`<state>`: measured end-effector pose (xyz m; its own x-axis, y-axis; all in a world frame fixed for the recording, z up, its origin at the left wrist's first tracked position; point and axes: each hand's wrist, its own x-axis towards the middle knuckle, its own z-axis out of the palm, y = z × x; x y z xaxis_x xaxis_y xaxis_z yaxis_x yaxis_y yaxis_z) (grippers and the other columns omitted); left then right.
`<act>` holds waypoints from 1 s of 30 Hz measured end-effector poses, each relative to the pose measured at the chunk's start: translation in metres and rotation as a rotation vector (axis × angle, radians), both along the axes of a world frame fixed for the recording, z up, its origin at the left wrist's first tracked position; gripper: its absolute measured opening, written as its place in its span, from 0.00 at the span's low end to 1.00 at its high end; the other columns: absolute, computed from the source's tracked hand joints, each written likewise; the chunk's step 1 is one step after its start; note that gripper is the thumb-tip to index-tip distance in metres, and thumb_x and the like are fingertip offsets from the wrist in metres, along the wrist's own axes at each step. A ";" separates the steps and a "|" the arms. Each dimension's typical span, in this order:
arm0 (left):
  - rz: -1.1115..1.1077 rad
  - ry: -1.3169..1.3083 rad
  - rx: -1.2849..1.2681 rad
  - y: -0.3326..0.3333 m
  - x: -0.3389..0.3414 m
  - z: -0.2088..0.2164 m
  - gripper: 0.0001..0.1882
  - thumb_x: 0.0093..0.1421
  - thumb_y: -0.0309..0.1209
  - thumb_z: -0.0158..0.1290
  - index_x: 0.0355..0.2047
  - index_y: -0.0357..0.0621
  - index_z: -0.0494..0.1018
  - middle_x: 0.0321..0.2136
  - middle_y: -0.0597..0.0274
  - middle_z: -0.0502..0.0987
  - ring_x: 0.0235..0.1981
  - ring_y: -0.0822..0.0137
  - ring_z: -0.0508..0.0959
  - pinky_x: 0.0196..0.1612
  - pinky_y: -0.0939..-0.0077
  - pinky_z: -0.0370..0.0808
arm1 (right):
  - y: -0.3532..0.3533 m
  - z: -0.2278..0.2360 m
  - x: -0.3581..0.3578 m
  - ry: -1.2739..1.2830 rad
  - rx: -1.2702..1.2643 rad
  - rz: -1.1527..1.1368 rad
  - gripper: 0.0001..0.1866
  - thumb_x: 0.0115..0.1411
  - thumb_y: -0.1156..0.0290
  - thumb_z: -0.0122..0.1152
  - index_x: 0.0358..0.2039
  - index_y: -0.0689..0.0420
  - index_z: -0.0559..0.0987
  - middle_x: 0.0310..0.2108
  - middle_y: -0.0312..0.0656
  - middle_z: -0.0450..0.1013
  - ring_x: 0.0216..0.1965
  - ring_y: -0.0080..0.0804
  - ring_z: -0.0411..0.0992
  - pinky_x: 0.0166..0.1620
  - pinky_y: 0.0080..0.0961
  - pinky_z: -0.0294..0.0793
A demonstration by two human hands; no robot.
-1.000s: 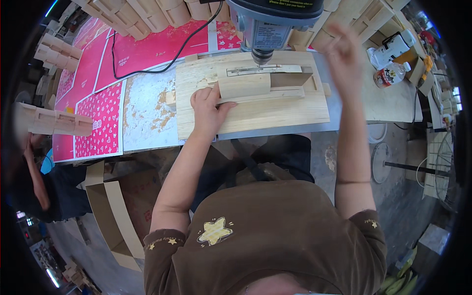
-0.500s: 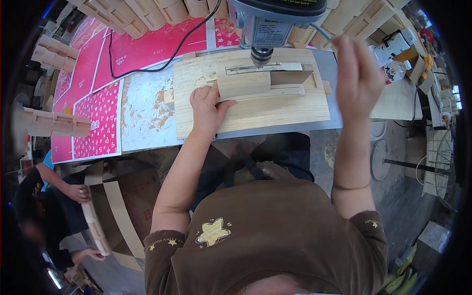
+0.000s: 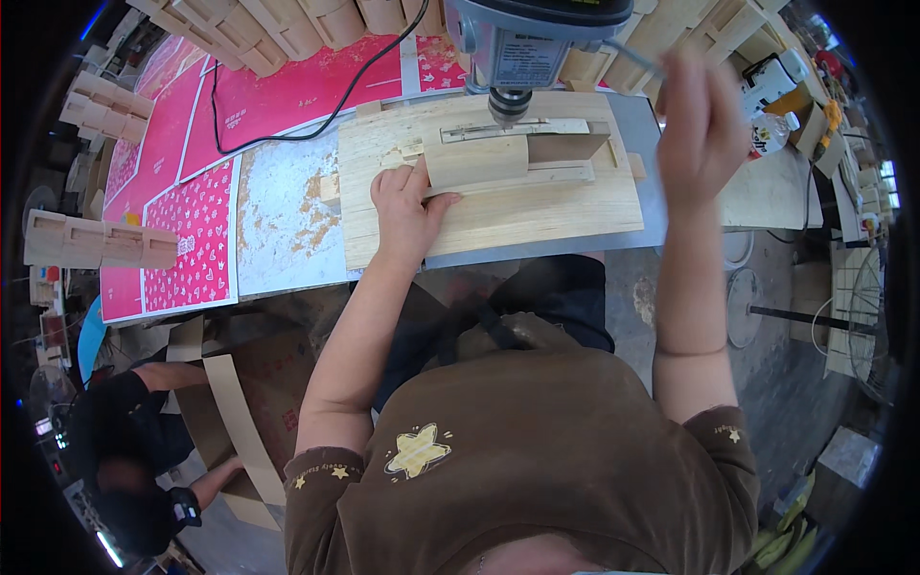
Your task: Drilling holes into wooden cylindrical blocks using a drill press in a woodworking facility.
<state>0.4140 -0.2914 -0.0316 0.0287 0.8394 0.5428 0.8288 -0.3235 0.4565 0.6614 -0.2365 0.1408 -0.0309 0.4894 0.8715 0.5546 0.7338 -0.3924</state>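
My left hand (image 3: 406, 209) grips the left end of a pale wooden block (image 3: 476, 161), its thumb along the near side. The block has a curved face and an open recess on its right. It sits against thin strips on a flat wooden board (image 3: 537, 211). Just above the block hangs the chuck (image 3: 509, 103) of a grey drill press (image 3: 537, 48); I cannot make out the bit's tip. To the right, my raised right hand (image 3: 701, 134) is closed around the end of the drill press lever (image 3: 632, 57), a little smeared by motion.
Stacked wooden pieces (image 3: 287, 29) line the table's back, with another stack (image 3: 101, 240) at left. A black cable (image 3: 326, 125) crosses the pink table covering (image 3: 287, 96). A plastic bottle (image 3: 771, 134) stands right. At lower left, a co-worker (image 3: 134, 441) bends over a cardboard box (image 3: 235, 412).
My right hand has shifted slightly upward with the lever; my left hand and the block stay put. The co-worker has leaned into the box, and the wooden pieces they held are out of sight.
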 end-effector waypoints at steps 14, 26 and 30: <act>-0.047 -0.063 -0.038 0.011 0.033 0.004 0.32 0.41 0.36 0.64 0.49 0.41 0.70 0.26 0.63 0.70 0.34 0.60 0.69 0.50 0.60 0.59 | -0.015 0.025 0.000 -0.105 -0.264 -0.005 0.11 0.61 0.72 0.50 0.30 0.65 0.78 0.15 0.32 0.64 0.20 0.16 0.62 0.26 0.15 0.60; -0.077 -0.047 -0.020 0.017 0.039 0.001 0.32 0.42 0.37 0.64 0.48 0.39 0.70 0.26 0.63 0.70 0.33 0.60 0.69 0.51 0.59 0.59 | -0.004 -0.088 0.004 -0.046 0.081 0.070 0.05 0.52 0.77 0.58 0.31 0.60 0.78 0.24 0.42 0.70 0.28 0.35 0.68 0.33 0.26 0.66; -0.031 -0.047 0.037 0.012 0.031 0.002 0.29 0.39 0.37 0.65 0.44 0.42 0.73 0.25 0.63 0.71 0.32 0.61 0.71 0.46 0.65 0.62 | 0.004 0.015 -0.010 -0.005 0.014 -0.032 0.03 0.56 0.75 0.54 0.28 0.59 0.75 0.16 0.43 0.67 0.19 0.41 0.67 0.24 0.32 0.64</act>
